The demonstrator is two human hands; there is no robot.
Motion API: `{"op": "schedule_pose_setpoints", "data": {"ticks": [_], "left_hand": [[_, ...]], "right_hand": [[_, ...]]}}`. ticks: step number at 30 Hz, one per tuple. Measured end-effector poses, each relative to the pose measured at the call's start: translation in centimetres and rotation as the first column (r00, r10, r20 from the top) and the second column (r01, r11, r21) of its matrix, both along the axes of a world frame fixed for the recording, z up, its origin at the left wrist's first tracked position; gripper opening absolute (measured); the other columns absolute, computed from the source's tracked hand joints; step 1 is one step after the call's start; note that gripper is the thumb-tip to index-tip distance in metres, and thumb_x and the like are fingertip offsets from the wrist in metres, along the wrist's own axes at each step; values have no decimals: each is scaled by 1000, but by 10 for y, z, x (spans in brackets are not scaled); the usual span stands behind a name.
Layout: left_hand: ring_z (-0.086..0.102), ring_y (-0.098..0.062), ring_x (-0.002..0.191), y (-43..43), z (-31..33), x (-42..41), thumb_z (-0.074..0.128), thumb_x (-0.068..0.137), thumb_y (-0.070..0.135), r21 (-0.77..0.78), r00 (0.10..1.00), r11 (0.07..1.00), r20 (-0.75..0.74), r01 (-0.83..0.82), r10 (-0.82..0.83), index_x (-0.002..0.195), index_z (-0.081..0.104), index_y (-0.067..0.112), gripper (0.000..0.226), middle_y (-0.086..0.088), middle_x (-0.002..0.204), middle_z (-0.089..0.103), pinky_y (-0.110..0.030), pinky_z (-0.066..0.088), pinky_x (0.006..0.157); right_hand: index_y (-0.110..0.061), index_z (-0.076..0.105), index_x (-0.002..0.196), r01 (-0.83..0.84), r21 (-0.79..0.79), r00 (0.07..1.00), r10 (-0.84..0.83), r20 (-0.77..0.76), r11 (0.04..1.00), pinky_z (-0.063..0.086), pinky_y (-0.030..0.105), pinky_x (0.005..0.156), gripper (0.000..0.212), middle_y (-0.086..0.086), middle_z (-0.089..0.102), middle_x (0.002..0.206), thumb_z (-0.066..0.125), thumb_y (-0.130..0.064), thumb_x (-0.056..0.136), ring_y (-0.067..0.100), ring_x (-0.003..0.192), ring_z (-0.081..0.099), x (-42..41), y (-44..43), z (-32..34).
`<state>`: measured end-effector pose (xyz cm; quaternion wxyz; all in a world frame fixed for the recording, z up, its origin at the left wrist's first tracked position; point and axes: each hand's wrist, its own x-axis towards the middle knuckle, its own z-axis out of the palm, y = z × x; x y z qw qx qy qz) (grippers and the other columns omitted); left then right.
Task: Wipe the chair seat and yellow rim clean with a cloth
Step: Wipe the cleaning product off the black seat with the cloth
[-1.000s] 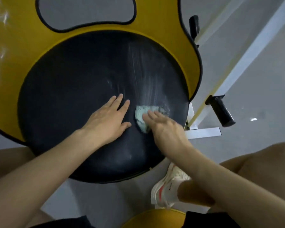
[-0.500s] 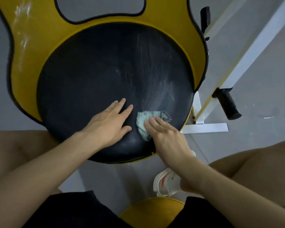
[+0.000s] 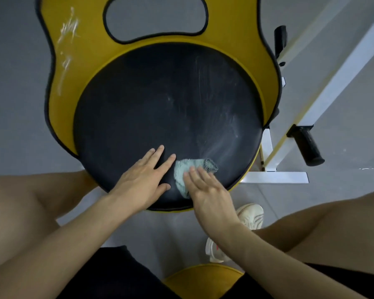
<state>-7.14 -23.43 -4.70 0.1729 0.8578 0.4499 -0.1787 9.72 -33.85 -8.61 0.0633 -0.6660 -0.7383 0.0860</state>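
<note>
At the seat's 6 o'clock edge | yellow rim (image 3: 61,83): white smears (image 3: 68,29) at 10 o'clock, not yet wiped | left hand (image 3: 145,182): flat, fingers straight, bracing seat (image 3: 149,108) | cloth (image 3: 188,171): bunched at 5 o'clock | right hand (image 3: 207,190): straight fingers pressing cloth, thumb hidden, probably no pinch | advice: spread cloth, overlap strokes through streaks (image 3: 216,130) toward 3 o'clock.
</note>
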Motion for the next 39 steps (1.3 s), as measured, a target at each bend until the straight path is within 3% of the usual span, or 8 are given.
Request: {"op": "schedule_pose_setpoints", "data": {"ticks": [4, 8, 11, 19, 28, 34, 36, 39], "left_hand": [[-11, -14, 154, -2, 0, 0, 49, 102, 47, -7, 1000, 1000, 6, -5, 5, 159, -5, 40, 79, 6, 166, -20, -34, 24, 119], [-12, -15, 154, -3, 1, -7, 51, 101, 49, -25, 1000, 1000, -5, 0, 0, 158, -7, 41, 82, 5, 166, -21, -35, 25, 120], [-13, -15, 154, -4, 0, -12, 51, 101, 48, -27, 1000, 999, 8, -20, 20, 158, -6, 41, 82, 5, 166, -21, -35, 23, 120], [-18, -15, 153, -1, -4, -11, 51, 101, 44, -38, 999, 999, 29, -15, 17, 158, -10, 40, 83, 3, 165, -26, -33, 15, 122], [-16, -14, 153, 9, 2, -3, 53, 100, 50, -91, 998, 995, 29, -47, 50, 157, -14, 41, 88, 6, 164, -28, -35, 24, 121], [-16, -19, 154, 16, 4, 9, 54, 100, 48, -88, 999, 995, -16, -41, 40, 157, -15, 37, 91, 0, 164, -29, -36, 31, 117], [-18, -20, 153, 19, 4, 11, 54, 100, 48, -94, 999, 995, -39, -36, 32, 158, -15, 36, 90, -1, 164, -29, -37, 29, 118], [-20, -23, 153, 24, 5, 12, 54, 100, 49, -81, 998, 997, -70, -11, 6, 158, -14, 36, 90, -2, 164, -28, -39, 14, 123]], "right_hand": [[-9, 64, 129, -146, -4, 989, 146, 1, 989, 50, 37, 102, 55, 9, 63, 132, 34, -14, 84, 26, 125, 59, 7, -3, 3], [-16, 59, 129, 108, -57, 994, -108, 19, 992, 55, 37, 93, 45, 4, 61, 133, 53, -3, 86, 26, 122, 59, 66, 24, 12], [-11, 51, 133, 200, -33, 978, -198, 60, 979, 47, 38, 102, 49, 7, 54, 138, 43, -1, 86, 28, 129, 50, 51, 24, 5], [-14, 65, 129, -143, -27, 990, 143, -11, 989, 49, 36, 103, 56, 5, 62, 135, 37, -18, 80, 23, 127, 57, -4, -3, 5], [-20, 59, 124, 322, 10, 946, -322, 29, 947, 53, 36, 88, 39, 0, 58, 132, 44, -8, 90, 25, 124, 55, 82, 74, 12], [-17, 63, 131, -113, -78, 989, 104, -106, 991, 38, 29, 111, 55, 2, 60, 137, 39, -19, 81, 19, 130, 54, 1, 14, 9], [-20, 64, 131, -67, -63, 996, 63, -65, 996, 29, 23, 115, 53, 1, 60, 138, 42, -18, 83, 18, 130, 54, 35, 36, 1], [-21, 60, 134, 194, -17, 981, -194, -13, 981, 43, 32, 107, 47, 0, 56, 142, 54, -6, 91, 21, 133, 51, 93, 81, 2]]}}
